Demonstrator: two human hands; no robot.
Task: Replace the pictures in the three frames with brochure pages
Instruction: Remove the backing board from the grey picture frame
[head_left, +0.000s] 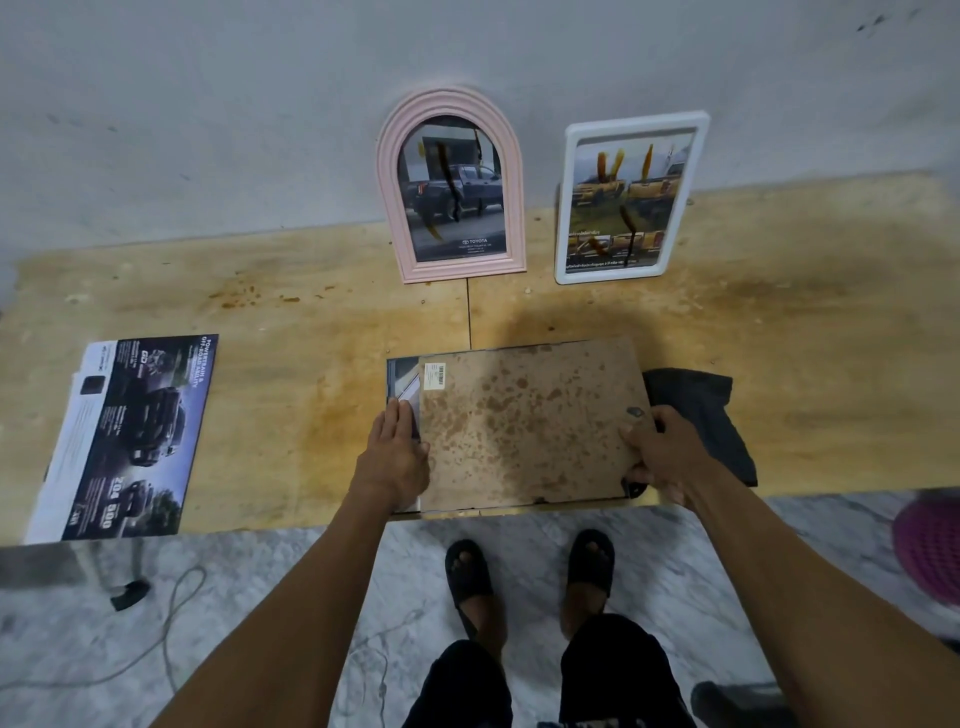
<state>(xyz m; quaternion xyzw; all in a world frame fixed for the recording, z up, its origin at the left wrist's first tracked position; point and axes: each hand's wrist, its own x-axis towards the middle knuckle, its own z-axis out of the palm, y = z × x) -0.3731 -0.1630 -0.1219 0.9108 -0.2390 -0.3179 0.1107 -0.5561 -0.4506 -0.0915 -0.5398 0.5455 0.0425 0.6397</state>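
Here, two of my three frames look finished: the pink arched plastic frame (451, 187) at twelve o'clock and the white rectangular plastic frame (631, 196) at one o'clock lean against the wall, each showing a truck brochure page. The third, a dark-edged frame (511, 423) lying face down on the worn wooden table (291, 395), sits directly before me. Its stained brown backing board (530, 426) sits off to the right, exposing a printed page at the left. My left hand (397, 452) presses flat, fingers straight; my right hand (660, 452) grips the board's right edge. The remaining brochure pages (124, 436) wait at nine o'clock.
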